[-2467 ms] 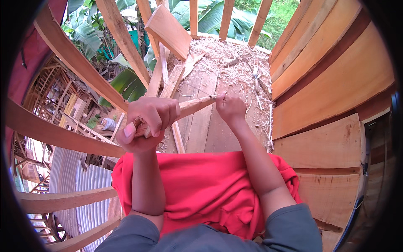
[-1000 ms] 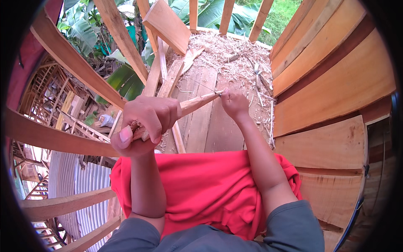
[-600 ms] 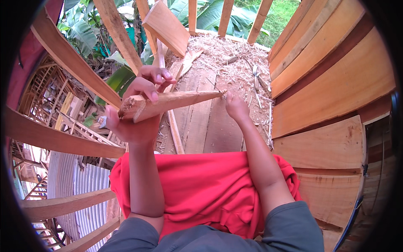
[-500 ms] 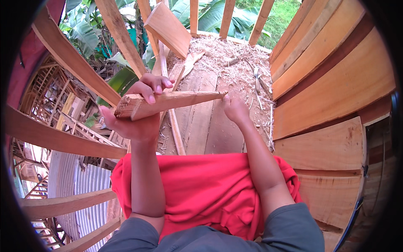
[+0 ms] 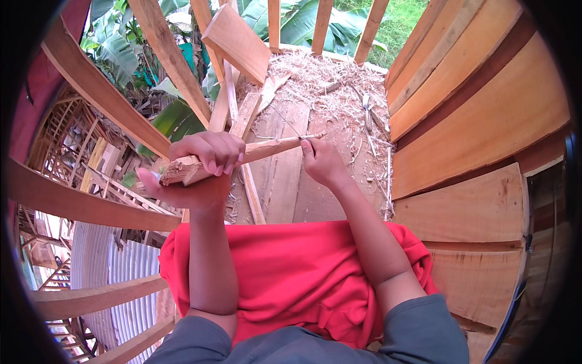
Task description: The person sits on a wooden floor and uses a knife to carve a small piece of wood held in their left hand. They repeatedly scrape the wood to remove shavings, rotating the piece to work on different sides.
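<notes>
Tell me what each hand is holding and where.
The left hand grips a wooden stick near its thick, rough end. The right hand holds a thin-bladed tool by the end hidden inside the fist.

L hand (image 5: pixel 209 150) curled, R hand (image 5: pixel 325 164) fisted

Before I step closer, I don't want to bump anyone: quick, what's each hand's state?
Left hand: closed around the stick.
Right hand: closed, holding what looks like a thin knife.

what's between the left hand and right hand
In the head view, the wooden stick spans from the left hand to the right hand, floorboards showing below.
</notes>
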Demonstrator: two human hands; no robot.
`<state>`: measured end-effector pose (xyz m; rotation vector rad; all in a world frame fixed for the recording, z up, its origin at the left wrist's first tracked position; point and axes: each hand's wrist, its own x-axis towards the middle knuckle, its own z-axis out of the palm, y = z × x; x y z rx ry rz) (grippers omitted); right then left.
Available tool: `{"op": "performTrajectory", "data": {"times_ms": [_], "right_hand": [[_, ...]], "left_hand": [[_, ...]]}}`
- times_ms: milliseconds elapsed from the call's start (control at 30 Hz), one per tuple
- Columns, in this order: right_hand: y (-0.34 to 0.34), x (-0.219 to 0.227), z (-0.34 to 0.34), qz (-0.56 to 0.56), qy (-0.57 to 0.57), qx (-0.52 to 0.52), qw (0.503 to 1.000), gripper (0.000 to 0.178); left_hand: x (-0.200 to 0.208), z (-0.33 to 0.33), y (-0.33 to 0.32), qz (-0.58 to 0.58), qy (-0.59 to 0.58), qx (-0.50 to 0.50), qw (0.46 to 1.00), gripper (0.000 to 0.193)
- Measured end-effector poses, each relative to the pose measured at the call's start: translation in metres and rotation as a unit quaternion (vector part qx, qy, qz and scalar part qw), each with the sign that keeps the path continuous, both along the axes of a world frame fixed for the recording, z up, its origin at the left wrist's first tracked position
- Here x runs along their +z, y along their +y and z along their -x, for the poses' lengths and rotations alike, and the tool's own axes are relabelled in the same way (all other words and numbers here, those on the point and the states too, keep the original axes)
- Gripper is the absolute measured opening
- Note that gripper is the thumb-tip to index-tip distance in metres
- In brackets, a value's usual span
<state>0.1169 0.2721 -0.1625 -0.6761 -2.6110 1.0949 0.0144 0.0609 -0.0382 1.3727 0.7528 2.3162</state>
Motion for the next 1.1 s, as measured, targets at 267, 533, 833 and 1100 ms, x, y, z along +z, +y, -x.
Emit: {"op": "performTrajectory", "data": {"times_ms": [267, 533, 833, 1100], "right_hand": [[0.033, -0.05, -0.004, -0.071, -0.061, -0.122, 0.988, 0.04], [0.047, -0.062, -0.006, 0.025, -0.006, -0.114, 0.993, 0.045], [0.069, -0.079, -0.019, -0.043, -0.005, -0.107, 0.993, 0.038], [0.062, -0.054, -0.02, 0.002, -0.029, -0.073, 0.997, 0.041]], "left_hand": [[0.006, -0.01, 0.009, 0.017, 0.027, 0.0, 1.0, 0.074], [0.007, -0.008, 0.01, 0.019, -0.03, 0.01, 0.999, 0.067], [0.01, -0.012, 0.016, 0.018, 0.031, -0.042, 0.998, 0.067], [0.006, -0.001, 0.011, 0.015, 0.03, -0.043, 0.999, 0.066]]}}
